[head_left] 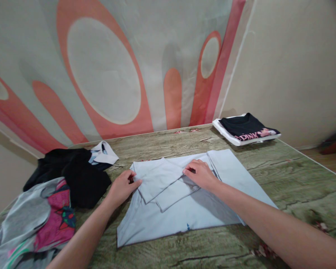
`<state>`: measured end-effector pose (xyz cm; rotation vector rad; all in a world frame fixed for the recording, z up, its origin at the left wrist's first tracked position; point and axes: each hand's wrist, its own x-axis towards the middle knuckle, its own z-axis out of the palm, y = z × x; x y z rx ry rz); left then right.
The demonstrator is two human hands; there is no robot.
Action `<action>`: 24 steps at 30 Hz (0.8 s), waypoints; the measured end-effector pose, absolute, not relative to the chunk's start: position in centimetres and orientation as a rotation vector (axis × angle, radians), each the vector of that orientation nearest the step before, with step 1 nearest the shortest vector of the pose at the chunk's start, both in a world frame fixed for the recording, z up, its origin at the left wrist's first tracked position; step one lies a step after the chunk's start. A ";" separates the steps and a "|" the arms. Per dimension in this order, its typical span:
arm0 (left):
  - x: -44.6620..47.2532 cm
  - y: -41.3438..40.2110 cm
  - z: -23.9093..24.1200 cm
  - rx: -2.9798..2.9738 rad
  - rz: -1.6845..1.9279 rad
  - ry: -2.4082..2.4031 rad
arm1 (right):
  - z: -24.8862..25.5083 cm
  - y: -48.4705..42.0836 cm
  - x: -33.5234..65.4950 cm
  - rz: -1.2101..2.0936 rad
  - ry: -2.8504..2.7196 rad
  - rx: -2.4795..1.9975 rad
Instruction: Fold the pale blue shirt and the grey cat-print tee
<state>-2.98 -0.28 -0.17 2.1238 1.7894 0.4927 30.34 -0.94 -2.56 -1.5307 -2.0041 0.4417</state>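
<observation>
A pale blue-white shirt (179,220) lies partly folded on the wood-patterned table, with a sleeve laid across its middle. My left hand (123,188) pinches the folded cloth at the shirt's left edge, thumb and fingertips together. Over the upper middle of the shirt, my right hand (200,173) is closed on the sleeve's cloth, its fingertips pressed together there. A small dark blue mark shows near the shirt's front edge.
Crumpled dark clothing (84,179) with a white collar lies at left, beside a grey garment (25,213) with a pink print. Folded clothes, a black shirt (243,127) on top, are stacked at the back right. A patterned wall covering (154,74) rises behind the table (296,186).
</observation>
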 end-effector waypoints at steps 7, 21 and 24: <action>-2.0 -1.2 0.7 1.769 0.695 1.576 | -2.5 -0.9 30.4 0.448 -2.006 -1.530; 0.1 -6.0 2.9 1.689 0.384 1.456 | -2.3 -0.8 30.4 0.479 -2.031 -1.523; 1.4 -6.9 2.7 1.594 0.449 1.586 | -2.5 -0.8 30.4 0.479 -2.019 -1.517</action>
